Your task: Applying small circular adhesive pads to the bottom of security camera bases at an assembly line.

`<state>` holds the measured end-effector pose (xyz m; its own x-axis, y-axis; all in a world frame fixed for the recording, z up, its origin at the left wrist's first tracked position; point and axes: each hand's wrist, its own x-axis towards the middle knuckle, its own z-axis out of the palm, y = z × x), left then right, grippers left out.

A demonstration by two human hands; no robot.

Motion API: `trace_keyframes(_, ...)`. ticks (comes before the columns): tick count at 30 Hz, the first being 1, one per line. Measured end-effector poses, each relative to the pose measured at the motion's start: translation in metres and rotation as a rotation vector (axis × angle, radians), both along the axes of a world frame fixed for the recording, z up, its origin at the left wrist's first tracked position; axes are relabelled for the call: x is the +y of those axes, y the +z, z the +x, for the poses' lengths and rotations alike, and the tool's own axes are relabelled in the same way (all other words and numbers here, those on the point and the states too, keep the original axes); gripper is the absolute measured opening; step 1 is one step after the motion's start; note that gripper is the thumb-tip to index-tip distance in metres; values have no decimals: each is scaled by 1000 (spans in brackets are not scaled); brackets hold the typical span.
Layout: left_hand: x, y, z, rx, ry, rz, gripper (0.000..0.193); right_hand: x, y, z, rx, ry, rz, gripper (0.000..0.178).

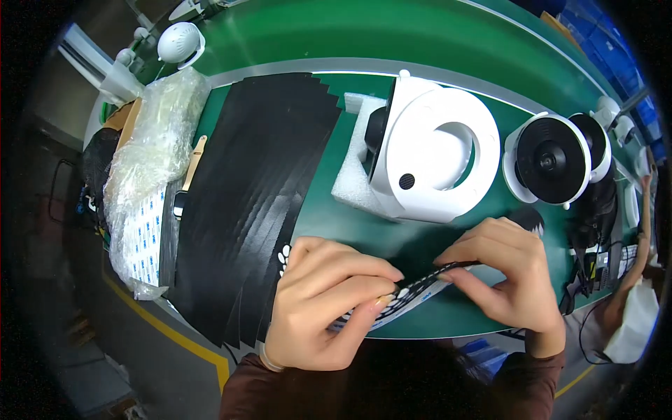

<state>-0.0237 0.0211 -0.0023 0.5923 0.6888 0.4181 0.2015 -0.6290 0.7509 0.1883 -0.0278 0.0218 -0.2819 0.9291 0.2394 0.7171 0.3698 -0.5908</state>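
Near the front edge of the table, both hands pinch a black strip (421, 285) with white spots and a white, blue-printed backing. My left hand (329, 302) grips its left part between thumb and fingertips. My right hand (505, 269) pinches it farther right, and its dark end comes out beyond that hand. Between the hands the strip is seen nearly edge-on and bends slightly. Just beyond my left hand lies a fanned stack of black sheets (255, 161). Behind the strip, a white ring-shaped housing (483, 143) rests against a white foam block (352, 178).
At the left edge lies a clear plastic-wrapped bundle (157, 140) beside a wooden-handled tool (195, 161). Round black-faced white units (549, 161) stand at the right, with cables (584, 276) near them. A white rounded device (179, 43) sits at the back left. Another person's arm (640, 245) shows at far right.
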Motion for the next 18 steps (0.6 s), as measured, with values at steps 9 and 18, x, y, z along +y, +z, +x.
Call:
trace_keyframes(9,-3,3,20,83,34,90,9,-7,6,-8,137,-106,53,19)
trace_keyframes(18,-5,6,29,67,29,127,10,-11,-3,-13,-4,-78,361,21)
